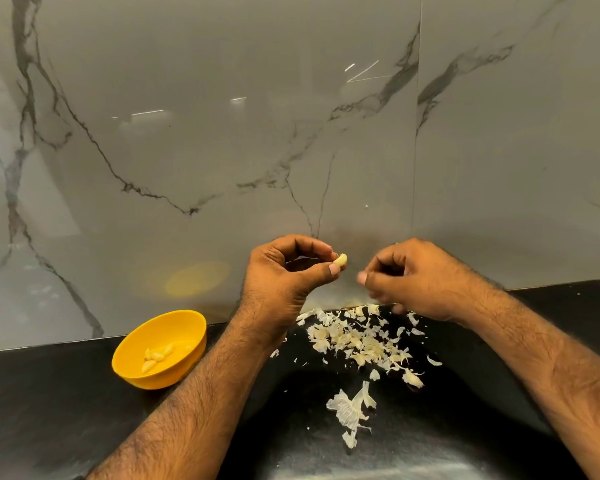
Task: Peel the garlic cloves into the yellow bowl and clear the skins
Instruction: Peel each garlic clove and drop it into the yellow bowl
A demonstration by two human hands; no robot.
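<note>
From the head view, the left hand (284, 271) pinches a clove (341, 260) between thumb and fingertips, raised above the counter (49, 410) in front of the marble wall (187, 133). The clove looks bare and pale; its long axis runs slantwise, the free end pointing up and to the right, away from the palm. The right hand (406, 278) sits just beside it, apart from the clove, fingers curled in; it is blurred, and I cannot tell whether it pinches a scrap of skin or nothing.

The bowl (187, 320) stands well to the left on the counter, with a few peeled cloves inside. The skins (357, 341) lie scattered under the hands, some loose flakes (350, 410) nearer the person.

The grip is only on the clove's near end, so I think it could slip and fall among the skins. A careless toss from here might miss the bowl. Sweeping the skins fast would scatter them.
</note>
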